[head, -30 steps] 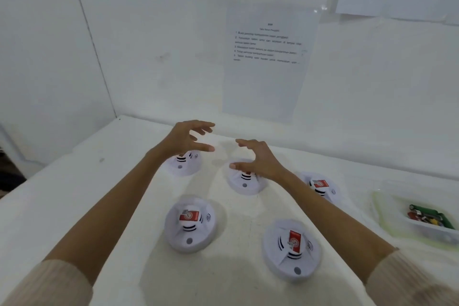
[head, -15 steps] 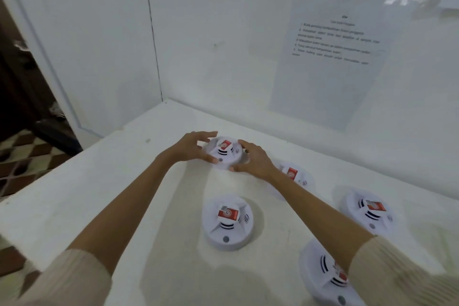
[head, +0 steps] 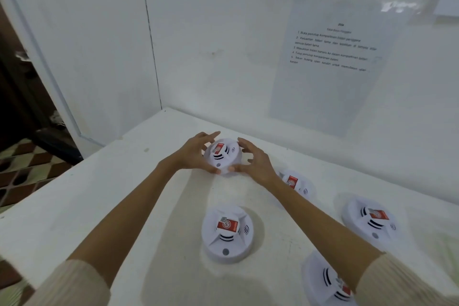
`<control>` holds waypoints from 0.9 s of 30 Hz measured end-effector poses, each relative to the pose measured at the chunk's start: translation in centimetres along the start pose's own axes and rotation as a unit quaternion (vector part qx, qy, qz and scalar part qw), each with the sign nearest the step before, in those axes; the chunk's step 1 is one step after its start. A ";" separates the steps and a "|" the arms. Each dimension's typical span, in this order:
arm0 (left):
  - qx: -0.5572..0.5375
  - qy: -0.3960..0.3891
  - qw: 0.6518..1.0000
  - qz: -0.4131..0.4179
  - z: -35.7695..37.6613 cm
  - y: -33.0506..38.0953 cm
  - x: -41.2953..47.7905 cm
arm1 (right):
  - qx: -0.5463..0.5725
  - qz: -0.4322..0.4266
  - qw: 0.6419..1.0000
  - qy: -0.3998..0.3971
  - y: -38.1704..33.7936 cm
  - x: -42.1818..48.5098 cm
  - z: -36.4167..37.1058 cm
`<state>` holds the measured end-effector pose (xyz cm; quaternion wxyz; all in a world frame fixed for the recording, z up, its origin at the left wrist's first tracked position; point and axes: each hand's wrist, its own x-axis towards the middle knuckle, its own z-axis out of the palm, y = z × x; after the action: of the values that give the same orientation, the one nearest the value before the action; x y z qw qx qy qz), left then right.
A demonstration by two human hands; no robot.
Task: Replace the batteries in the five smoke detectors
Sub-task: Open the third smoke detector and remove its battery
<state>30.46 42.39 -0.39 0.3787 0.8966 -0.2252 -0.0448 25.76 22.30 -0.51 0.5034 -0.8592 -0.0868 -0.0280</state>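
Note:
Several round white smoke detectors with red labels lie on the white table (head: 99, 206). The far-left detector (head: 223, 155) sits between both my hands. My left hand (head: 196, 154) cups its left side, thumb at the front edge. My right hand (head: 253, 160) cups its right side, thumb meeting the front edge too. It looks slightly tilted toward me. Another detector (head: 227, 232) lies in the middle, one (head: 296, 182) is partly behind my right wrist, one (head: 370, 221) sits at the right, and one (head: 327, 283) is near the bottom edge under my right sleeve.
White walls close the table at the back and left, meeting in a corner (head: 161, 106). A printed instruction sheet (head: 330, 57) hangs on the back wall. The table's left edge drops to a tiled floor (head: 22, 164).
My hands went from hovering over the detectors to closing round the far-left one, which now tilts up a little. The view has swung left, so the battery tray at the right is out of sight.

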 end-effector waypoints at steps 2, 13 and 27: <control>-0.046 0.012 0.999 -0.007 -0.5 0.6 -0.2 | 0.059 0.003 0.998 0.024 -0.7 0.1 -0.4; -0.278 0.013 0.960 0.045 -0.3 4.7 0.1 | 0.471 0.175 0.863 -0.048 -3.1 0.3 -1.1; -0.160 -0.027 0.984 0.073 -2.0 4.7 0.1 | 0.460 0.173 0.870 0.038 -2.7 0.2 -2.9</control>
<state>29.30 40.78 4.30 0.5137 0.8039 -0.2899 -0.0765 25.63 21.07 3.27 0.8411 -0.5303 0.0798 0.0702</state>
